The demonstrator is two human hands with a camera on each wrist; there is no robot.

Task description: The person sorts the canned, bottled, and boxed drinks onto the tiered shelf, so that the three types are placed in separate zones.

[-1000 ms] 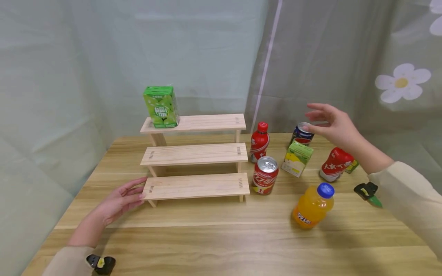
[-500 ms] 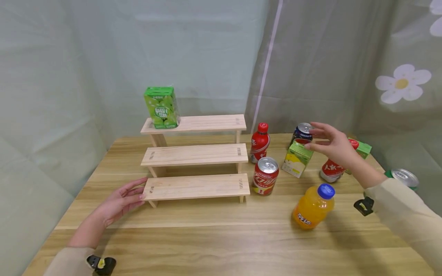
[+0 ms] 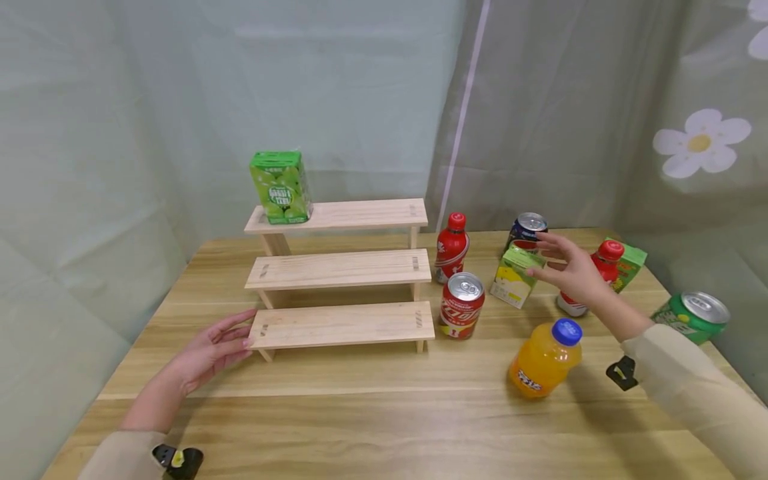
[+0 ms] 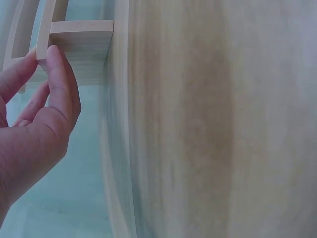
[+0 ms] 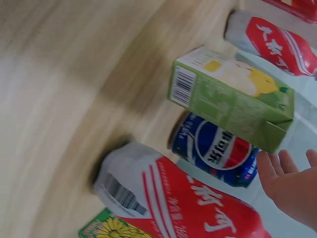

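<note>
Lowered since the earlier frame, the right hand is reaching, fingers apart as if to span the boxy green-and-yellow cardboard carton right of the three-tiered pale wooden shelf, which the left hand is pinching, likely for steadiness.

Creased, pale green cloth hung behind a wood-grained bench. Toward the right, the cloth was greyer, with a slanting pale stripe and yellow-centred white flowers. Soft light glinted off the bench.
</note>
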